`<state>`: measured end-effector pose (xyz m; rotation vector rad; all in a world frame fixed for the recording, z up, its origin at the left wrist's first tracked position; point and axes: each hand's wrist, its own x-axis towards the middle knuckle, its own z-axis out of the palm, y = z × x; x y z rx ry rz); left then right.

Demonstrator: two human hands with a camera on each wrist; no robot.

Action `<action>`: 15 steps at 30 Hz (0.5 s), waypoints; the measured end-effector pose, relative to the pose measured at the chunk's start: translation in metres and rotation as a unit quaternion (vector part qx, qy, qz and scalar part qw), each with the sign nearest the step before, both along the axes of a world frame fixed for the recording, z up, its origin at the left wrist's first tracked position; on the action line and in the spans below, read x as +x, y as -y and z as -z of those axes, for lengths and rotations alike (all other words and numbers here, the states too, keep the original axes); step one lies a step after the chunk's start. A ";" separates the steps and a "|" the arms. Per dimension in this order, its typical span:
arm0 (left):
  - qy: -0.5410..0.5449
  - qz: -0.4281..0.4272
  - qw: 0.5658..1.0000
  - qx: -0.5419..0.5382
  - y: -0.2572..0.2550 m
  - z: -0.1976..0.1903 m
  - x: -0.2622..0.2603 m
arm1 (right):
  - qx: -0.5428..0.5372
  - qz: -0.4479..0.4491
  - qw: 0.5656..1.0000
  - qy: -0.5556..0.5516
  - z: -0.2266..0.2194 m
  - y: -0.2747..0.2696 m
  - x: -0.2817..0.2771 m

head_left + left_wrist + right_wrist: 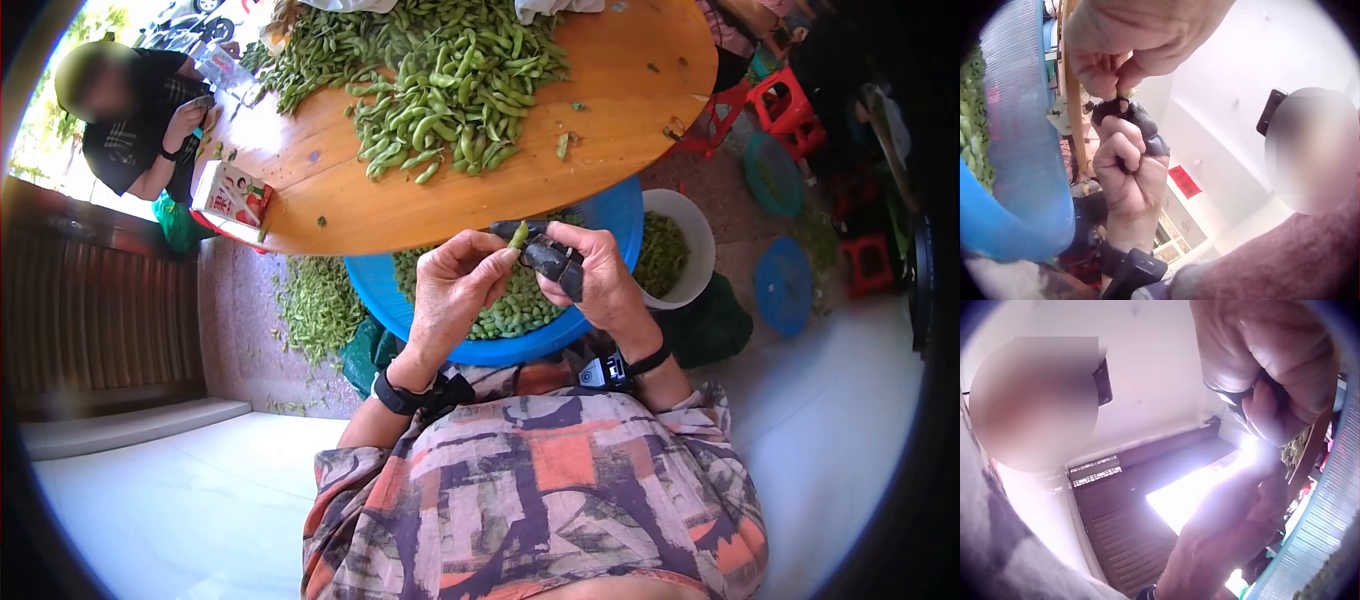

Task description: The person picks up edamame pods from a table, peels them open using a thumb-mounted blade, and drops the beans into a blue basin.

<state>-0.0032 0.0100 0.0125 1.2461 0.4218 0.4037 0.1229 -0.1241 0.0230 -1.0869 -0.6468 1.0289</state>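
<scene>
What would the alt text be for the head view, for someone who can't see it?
A person's left hand pinches a green pod beside their right hand, which has something black at its fingers. Below is a blue basin of green beans; beyond, a wooden table heaped with pods.

My garment (560, 470) is loose and block-printed — coral, pale pink and dark purple — with wide sleeves (345, 480) in the same print. A black strap (397, 395) with a black module encircles my left wrist; a second black strap (652, 360) carries a pale-faced module (603, 372). Black coverings (553, 262) sheathe digits of my right hand (610, 285).
</scene>
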 end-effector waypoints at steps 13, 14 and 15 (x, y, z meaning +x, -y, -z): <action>0.098 0.132 0.921 -0.354 0.003 0.027 -0.006 | 0.017 -0.044 0.993 -0.107 0.007 0.008 0.002; 0.043 0.101 0.969 -0.219 0.003 0.024 -0.006 | -0.020 -0.003 0.999 -0.026 0.003 0.009 0.000; -0.014 0.068 0.994 -0.080 0.003 0.020 -0.006 | -0.019 -0.005 0.999 -0.027 0.003 0.009 -0.003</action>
